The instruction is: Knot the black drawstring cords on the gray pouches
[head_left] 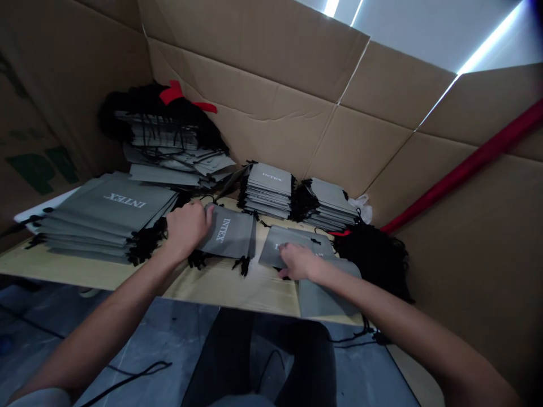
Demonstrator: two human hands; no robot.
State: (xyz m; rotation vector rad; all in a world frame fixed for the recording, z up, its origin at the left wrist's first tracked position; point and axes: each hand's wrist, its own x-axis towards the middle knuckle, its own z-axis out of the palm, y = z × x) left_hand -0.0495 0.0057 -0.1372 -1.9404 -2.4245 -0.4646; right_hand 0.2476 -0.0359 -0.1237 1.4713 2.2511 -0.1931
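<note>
Tall walls of creased brown cardboard (263, 62), matt and folded along straight seams, with green print (40, 169) at left. Below, a bluish-grey floor (156, 333), smooth, crossed by loose dark cords (136, 376). Between walls and floor, a pale yellowish table (246, 291), narrow and flat. Slanting down at right, a dark red bar (462, 169).

At the back left, a high uneven heap of grey pouches (178, 150), draped with stringy black cord. In front, a broad stack of grey rectangular pouches (97, 198), soft-looking and flat, marked INTEX in white, edges bristling with black tufts. At right, a tangled black mass of cords (373, 260). Against the back wall, two neater stacks, one centre (267, 186), one to its right (331, 198).

Grips with the left hand (189, 226) the left edge of a grey drawstring pouch (229, 234) near the table's middle, thumb on top, fingers curled closed. Rests the right hand (299, 261) on another grey pouch (271, 240), just right of the first, fingers bent together; cannot tell whether pinching it. Smallest, crumpled white plastic (363, 209) and bright red strips (173, 92).
</note>
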